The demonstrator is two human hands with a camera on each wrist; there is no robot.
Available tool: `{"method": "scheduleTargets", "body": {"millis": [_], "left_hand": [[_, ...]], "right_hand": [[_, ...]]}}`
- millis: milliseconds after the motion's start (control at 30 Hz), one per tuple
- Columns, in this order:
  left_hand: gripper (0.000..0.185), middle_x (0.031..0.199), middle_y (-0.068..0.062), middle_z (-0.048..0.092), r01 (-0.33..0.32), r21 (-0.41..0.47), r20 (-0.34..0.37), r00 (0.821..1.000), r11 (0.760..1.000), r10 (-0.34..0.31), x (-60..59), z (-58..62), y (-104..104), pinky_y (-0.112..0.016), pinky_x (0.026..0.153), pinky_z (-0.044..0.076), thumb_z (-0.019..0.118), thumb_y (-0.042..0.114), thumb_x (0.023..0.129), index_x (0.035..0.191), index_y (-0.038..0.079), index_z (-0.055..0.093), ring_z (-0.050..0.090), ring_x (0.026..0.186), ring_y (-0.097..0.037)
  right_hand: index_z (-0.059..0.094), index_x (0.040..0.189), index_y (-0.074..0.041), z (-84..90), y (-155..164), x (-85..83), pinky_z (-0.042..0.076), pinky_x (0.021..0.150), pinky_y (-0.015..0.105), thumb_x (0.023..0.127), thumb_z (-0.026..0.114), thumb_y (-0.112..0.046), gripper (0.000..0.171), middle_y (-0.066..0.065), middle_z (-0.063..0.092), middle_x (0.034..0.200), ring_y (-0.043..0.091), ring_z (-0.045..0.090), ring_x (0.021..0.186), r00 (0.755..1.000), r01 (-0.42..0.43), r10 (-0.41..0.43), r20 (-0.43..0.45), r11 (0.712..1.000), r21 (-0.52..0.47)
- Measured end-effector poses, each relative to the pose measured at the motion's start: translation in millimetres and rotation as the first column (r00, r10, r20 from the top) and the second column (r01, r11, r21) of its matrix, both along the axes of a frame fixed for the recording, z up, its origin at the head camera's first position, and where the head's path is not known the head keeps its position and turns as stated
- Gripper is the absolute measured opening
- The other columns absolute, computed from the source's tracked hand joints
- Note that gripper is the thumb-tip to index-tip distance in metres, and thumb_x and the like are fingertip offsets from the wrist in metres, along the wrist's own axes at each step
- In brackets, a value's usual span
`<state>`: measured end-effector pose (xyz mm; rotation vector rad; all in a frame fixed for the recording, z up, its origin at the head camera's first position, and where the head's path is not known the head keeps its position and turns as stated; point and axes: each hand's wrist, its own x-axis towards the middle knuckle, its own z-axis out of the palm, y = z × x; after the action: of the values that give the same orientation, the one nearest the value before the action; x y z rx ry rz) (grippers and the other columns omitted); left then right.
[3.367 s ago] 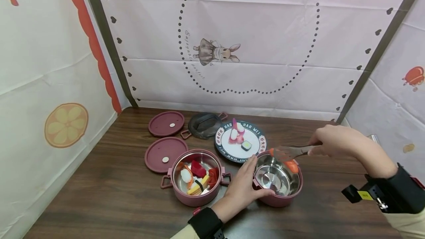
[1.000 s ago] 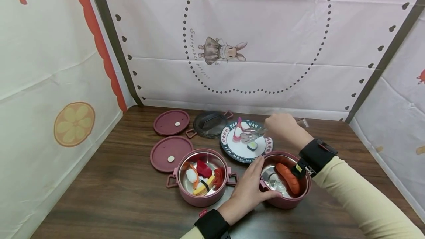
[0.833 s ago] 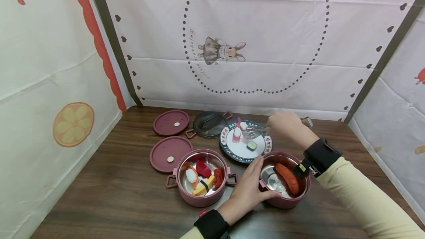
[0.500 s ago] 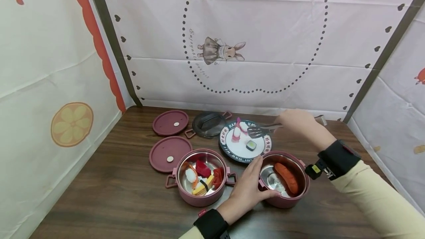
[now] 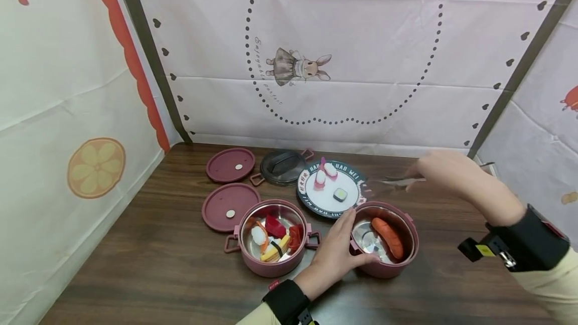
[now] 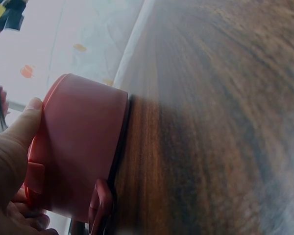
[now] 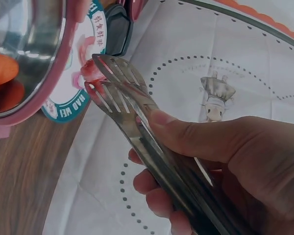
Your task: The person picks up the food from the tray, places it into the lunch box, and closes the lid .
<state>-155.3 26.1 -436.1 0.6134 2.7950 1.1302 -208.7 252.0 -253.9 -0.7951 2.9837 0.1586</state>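
Observation:
My left hand [image 5: 336,251] grips the left side of the right-hand pink pot [image 5: 384,271], its thumb and fingers spread round the wall. Inside that pot lies a toy sausage [image 5: 388,238]. To the pot's upper right, my right hand [image 5: 444,172] holds metal tongs [image 7: 152,142] with fork-shaped ends. A small pink piece [image 7: 91,72] shows at the tong tips in the right wrist view; its kind is unclear. Behind the pot, a plate [image 5: 311,204] bears two toy shrimp sushi [image 5: 320,178] and a small sushi roll [image 5: 340,194].
Left of my left hand stands a second pink pot [image 5: 266,269] with several toy food pieces. Two maroon round lids [image 5: 230,199] and a dark see-through lid [image 5: 283,167] lie at the back left. Cloth walls [image 5: 361,64] close off the table's back and sides.
The sausage has gone from the tongs into the right-hand pot. My right hand went over the plate, then drew back right with the tongs. My left hand stays on the pot.

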Motion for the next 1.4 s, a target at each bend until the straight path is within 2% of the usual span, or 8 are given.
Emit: {"method": "scheduleTargets", "body": {"millis": [267, 333, 433, 567, 800, 1100, 1400], "left_hand": [[0.107, 0.166, -0.004, 0.026, -0.003, -0.005, -0.018, 1.000, 1.000, 0.002, 0.3, 0.5, 0.6, -0.045, 0.119, 0.035, 0.079, 0.056, 0.077, 0.159, 0.015, 0.025, 0.031, 0.151, -0.023], [0.107, 0.166, -0.005, 0.026, -0.003, -0.002, -0.023, 1.000, 1.000, 0.003, 0.2, 0.5, 0.9, -0.045, 0.119, 0.035, 0.079, 0.055, 0.077, 0.159, 0.015, 0.024, 0.031, 0.151, -0.024], [0.107, 0.165, -0.006, 0.027, -0.003, -0.002, -0.036, 0.999, 1.000, 0.003, -0.4, 0.1, 1.2, -0.045, 0.119, 0.035, 0.079, 0.055, 0.077, 0.159, 0.014, 0.024, 0.031, 0.151, -0.025], [0.108, 0.165, -0.006, 0.027, -0.004, -0.003, -0.032, 0.999, 1.000, 0.004, -1.2, -0.1, 1.2, -0.045, 0.119, 0.035, 0.079, 0.056, 0.077, 0.159, 0.015, 0.024, 0.032, 0.150, -0.025], [0.108, 0.166, -0.004, 0.026, -0.007, -0.002, -0.010, 1.000, 1.000, 0.007, -0.3, 1.9, 1.1, -0.046, 0.119, 0.036, 0.078, 0.058, 0.077, 0.160, 0.015, 0.024, 0.030, 0.151, -0.023], [0.109, 0.166, -0.004, 0.025, -0.015, -0.014, 0.003, 1.000, 1.000, 0.015, 0.0, 1.9, 2.2, -0.046, 0.118, 0.037, 0.077, 0.060, 0.076, 0.160, 0.017, 0.022, 0.031, 0.151, -0.022], [0.108, 0.166, 0.000, 0.025, 0.001, 0.004, 0.018, 1.000, 1.000, -0.001, -1.4, 0.9, 1.2, -0.045, 0.119, 0.036, 0.077, 0.058, 0.077, 0.160, 0.019, 0.021, 0.030, 0.151, -0.020]], "right_hand": [[0.077, 0.087, -0.030, -10.2, 13.6, 18.8, 0.052, 0.060, 0.036, 0.082, 0.079, -0.037, 0.009, -0.011, 0.071, 0.082, 0.007, 0.063, 0.072, 0.999, 0.021, -0.022, 0.030, 0.999, 0.026], [0.078, 0.092, -0.027, -12.4, 13.9, 20.5, 0.054, 0.062, 0.038, 0.082, 0.079, -0.039, 0.015, -0.009, 0.073, 0.085, 0.008, 0.065, 0.074, 0.999, 0.031, -0.032, 0.032, 0.999, 0.022], [0.079, 0.103, -0.021, -14.3, 14.3, 21.1, 0.056, 0.069, 0.045, 0.082, 0.078, -0.041, 0.029, -0.002, 0.076, 0.096, 0.019, 0.071, 0.083, 0.998, 0.051, -0.051, 0.030, 0.999, 0.016], [0.077, 0.110, -0.016, -15.1, 13.6, 18.5, 0.057, 0.074, 0.050, 0.083, 0.077, -0.042, 0.038, 0.004, 0.077, 0.104, 0.028, 0.072, 0.092, 0.998, 0.059, -0.060, 0.024, 0.998, 0.006], [0.077, 0.111, -0.016, -16.2, 9.9, 12.5, 0.057, 0.069, 0.048, 0.084, 0.076, -0.041, 0.037, 0.005, 0.077, 0.106, 0.028, 0.073, 0.091, 0.999, 0.051, -0.051, -0.008, 0.999, -0.008], [0.076, 0.114, -0.013, -20.6, 6.6, 2.4, 0.057, 0.069, 0.051, 0.085, 0.076, -0.041, 0.040, 0.008, 0.076, 0.109, 0.031, 0.072, 0.092, 0.998, 0.055, -0.056, -0.023, 0.998, -0.038], [0.075, 0.115, -0.010, -28.0, -5.2, -10.1, 0.057, 0.076, 0.054, 0.086, 0.076, -0.038, 0.041, 0.011, 0.075, 0.109, 0.035, 0.071, 0.099, 0.997, 0.073, -0.073, 0.003, 0.995, -0.067]]}}
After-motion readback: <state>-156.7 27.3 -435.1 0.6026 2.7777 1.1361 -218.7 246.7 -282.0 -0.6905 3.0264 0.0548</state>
